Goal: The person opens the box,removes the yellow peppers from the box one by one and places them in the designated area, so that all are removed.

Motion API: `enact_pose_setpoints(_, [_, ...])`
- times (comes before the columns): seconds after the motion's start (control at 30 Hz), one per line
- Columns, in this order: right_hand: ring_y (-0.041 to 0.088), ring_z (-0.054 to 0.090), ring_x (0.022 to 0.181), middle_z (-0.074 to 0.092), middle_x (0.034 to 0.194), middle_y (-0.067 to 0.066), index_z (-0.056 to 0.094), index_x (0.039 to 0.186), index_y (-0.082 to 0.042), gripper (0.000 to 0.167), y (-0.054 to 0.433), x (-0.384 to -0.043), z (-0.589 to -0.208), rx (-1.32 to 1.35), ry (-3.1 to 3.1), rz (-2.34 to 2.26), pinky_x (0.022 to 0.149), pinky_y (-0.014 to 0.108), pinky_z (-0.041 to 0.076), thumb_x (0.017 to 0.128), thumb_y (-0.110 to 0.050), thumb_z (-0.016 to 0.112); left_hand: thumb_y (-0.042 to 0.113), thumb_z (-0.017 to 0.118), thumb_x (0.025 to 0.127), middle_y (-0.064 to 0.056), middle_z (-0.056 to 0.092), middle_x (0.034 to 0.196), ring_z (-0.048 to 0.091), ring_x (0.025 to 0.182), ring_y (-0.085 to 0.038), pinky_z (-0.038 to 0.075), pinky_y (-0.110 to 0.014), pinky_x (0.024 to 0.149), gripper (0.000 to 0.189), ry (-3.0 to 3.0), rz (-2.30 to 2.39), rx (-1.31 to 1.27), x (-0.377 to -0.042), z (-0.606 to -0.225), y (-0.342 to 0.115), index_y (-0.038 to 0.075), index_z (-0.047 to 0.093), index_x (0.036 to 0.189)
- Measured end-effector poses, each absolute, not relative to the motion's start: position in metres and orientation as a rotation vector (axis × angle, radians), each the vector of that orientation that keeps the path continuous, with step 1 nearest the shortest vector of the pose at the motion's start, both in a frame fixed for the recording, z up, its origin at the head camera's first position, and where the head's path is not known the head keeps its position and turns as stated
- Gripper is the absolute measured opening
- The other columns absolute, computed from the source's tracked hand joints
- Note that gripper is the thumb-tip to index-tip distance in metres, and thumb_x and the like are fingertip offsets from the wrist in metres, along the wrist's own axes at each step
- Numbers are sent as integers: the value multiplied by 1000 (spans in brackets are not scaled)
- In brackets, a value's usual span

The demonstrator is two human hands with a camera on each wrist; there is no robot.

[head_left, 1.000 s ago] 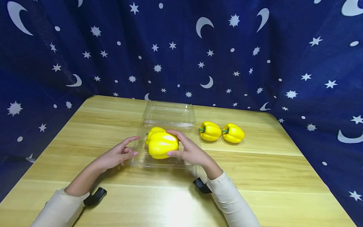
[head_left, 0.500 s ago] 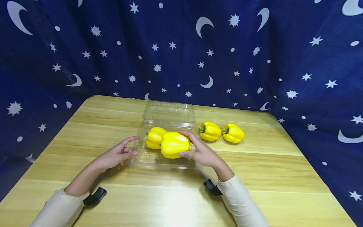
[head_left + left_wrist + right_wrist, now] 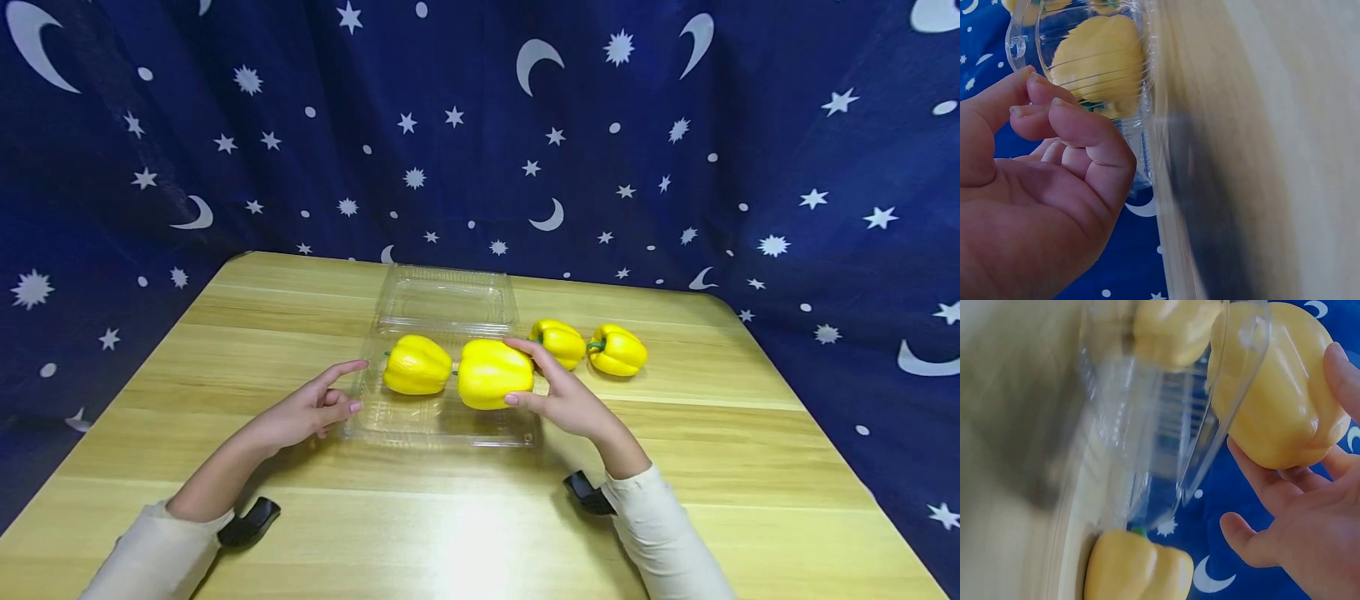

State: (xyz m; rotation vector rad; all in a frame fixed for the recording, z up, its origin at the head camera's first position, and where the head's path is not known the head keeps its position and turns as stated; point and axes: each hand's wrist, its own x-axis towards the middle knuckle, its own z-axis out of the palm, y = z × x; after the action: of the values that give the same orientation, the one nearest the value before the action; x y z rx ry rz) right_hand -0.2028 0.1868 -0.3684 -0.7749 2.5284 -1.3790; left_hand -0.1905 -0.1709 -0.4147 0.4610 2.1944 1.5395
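Note:
In the head view my right hand [image 3: 564, 398] holds a yellow bell pepper [image 3: 493, 375], thumb on the near side and fingers on the far side. The right wrist view shows this bell pepper [image 3: 1279, 387] raised beside the clear rim. Another yellow bell pepper [image 3: 417, 365] lies in the left part of an open clear plastic clamshell container [image 3: 420, 425]. My left hand [image 3: 303, 412] is at the container's left edge, index finger and thumb apart, the other fingers loosely curled. Whether those fingertips touch the rim is hard to tell.
Two more yellow bell peppers, one partly hidden [image 3: 564, 343] and one fully visible [image 3: 618, 351], lie on the wooden table [image 3: 705, 467] to the right. The container's lid [image 3: 450, 296] lies back, away from me. A dark blue star-and-moon curtain [image 3: 480, 150] hangs behind the table.
My right hand has carried its bell pepper rightward, away from the one in the container, and now partly covers a pepper on the table. My left hand has stayed at the container's edge.

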Motion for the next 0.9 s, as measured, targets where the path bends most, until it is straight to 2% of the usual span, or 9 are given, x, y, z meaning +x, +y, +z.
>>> enact_pose_setpoints(0.23, [35,38,123,35,139,13,31,139,-15,67,199,-205,-368,-764,2567,-1376,100,53,30,83,-16,67,25,52,93,-3,39,69,36,57,-12,33,-26,48,66,2190,1546,465,-192,-416,-173,13,14,145])
enact_pose_setpoints(0.53, [35,37,123,29,142,12,30,138,-12,67,216,-210,-368,-751,2609,-1372,101,53,27,82,-11,66,26,52,93,-3,40,68,36,56,-11,34,-26,48,66,2192,1545,453,-191,-416,-172,13,15,145])
enact_pose_setpoints(0.8, [35,37,124,28,144,13,28,140,-13,67,232,-212,-368,-721,2603,-1355,99,52,29,83,-14,65,24,53,92,-5,41,70,37,57,-12,34,-26,49,66,2200,1542,459,-190,-413,-170,11,15,145])
enact_pose_setpoints(0.9, [34,37,123,28,143,15,28,140,-12,67,239,-213,-368,-705,2595,-1347,98,44,34,84,-14,65,23,53,93,-5,41,70,37,56,-12,34,-26,49,66,2198,1546,458,-190,-413,-170,11,15,145])
